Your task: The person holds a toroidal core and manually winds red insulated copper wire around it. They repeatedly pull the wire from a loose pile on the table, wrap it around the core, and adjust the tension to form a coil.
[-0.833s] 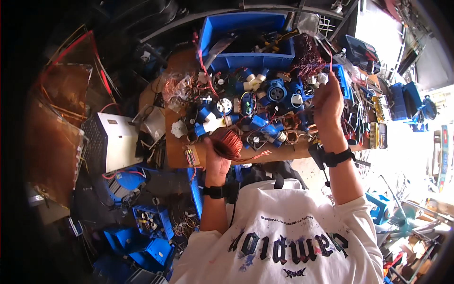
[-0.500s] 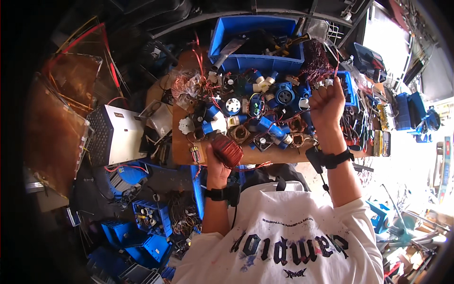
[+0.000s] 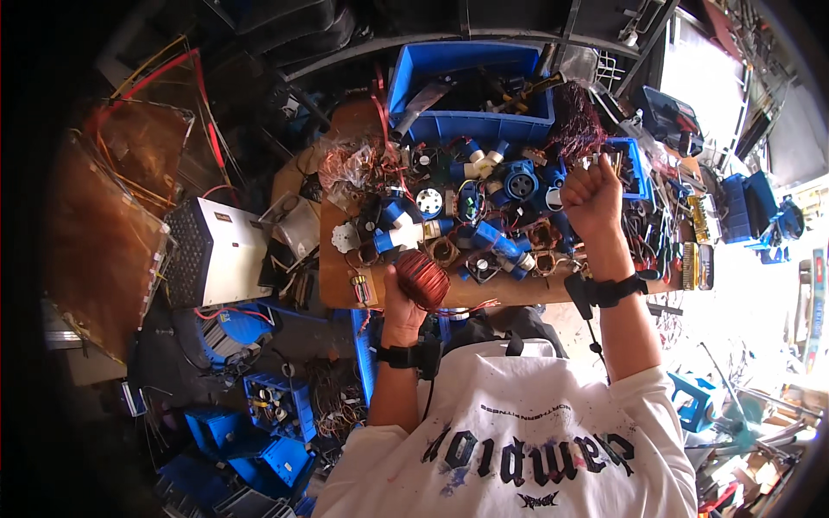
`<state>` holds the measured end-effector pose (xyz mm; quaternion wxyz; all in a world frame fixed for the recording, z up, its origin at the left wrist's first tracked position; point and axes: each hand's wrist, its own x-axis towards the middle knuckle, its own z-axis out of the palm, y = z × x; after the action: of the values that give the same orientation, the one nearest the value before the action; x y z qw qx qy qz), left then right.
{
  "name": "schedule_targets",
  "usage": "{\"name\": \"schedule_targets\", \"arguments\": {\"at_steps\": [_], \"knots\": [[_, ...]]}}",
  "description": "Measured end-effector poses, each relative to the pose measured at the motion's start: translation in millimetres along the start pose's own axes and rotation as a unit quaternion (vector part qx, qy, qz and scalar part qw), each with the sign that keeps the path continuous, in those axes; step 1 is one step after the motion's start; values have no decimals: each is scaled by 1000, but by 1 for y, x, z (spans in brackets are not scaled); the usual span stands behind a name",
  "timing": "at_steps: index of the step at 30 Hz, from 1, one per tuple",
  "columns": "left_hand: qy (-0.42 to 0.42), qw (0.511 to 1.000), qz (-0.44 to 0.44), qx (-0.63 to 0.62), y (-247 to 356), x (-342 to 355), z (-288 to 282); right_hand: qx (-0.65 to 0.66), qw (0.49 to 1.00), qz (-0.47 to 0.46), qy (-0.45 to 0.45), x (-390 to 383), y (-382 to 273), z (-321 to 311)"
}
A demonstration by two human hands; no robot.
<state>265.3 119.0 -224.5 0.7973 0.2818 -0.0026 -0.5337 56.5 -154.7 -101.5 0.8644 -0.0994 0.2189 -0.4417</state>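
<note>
The person's left hand [image 3: 403, 308] holds a copper coil [image 3: 423, 281] over the front edge of the table [image 3: 527, 294] — the grip is spread around the coil's left and lower side, with the thumb upright on the near-left face. The coil lies just up and to the right of that palm, its bulk seeming to slope from upper left to lower right. Its loose wire ends [image 3: 484, 305] trail rightward from the underside, toward the side of the right hand [image 3: 593, 198]. That hand hangs well apart, farther over the table, its grip narrow with fingers curled in — whether it pinches a thin wire, one cannot tell. The left hand is plainly the nearer; blue-and-white connectors [image 3: 414, 235] lie beyond the coil
</note>
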Motion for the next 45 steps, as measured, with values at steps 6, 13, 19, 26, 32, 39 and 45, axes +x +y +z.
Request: {"name": "schedule_targets", "arguments": {"at_steps": [6, 13, 19, 26, 32, 39, 45], "knots": [[39, 999, 22, -4, 11, 1, 3, -140, 983, 12, 122, -12, -19, -3], [-65, 995, 43, 56, 20, -2, -16, -166, 980, 25, 109, -18, -42, -13], [77, 993, 65, 65, 3, -5, 10, -119, 983, -55, 132, -21, -40, -2], [-83, 995, 10, 54, 12, -5, 13, -8, 998, -38, 47, -22, -47, -4], [-156, 987, -13, 29, 12, -5, 20, 102, 994, -31, -16, -16, -48, -10], [-27, 998, 31, 39, 11, -2, 22, 99, 995, 3, 0, -7, -45, -18], [-47, 999, 25, 3, 15, 8, 27, -166, 980, -36, 99, -1, -41, -37]]}}
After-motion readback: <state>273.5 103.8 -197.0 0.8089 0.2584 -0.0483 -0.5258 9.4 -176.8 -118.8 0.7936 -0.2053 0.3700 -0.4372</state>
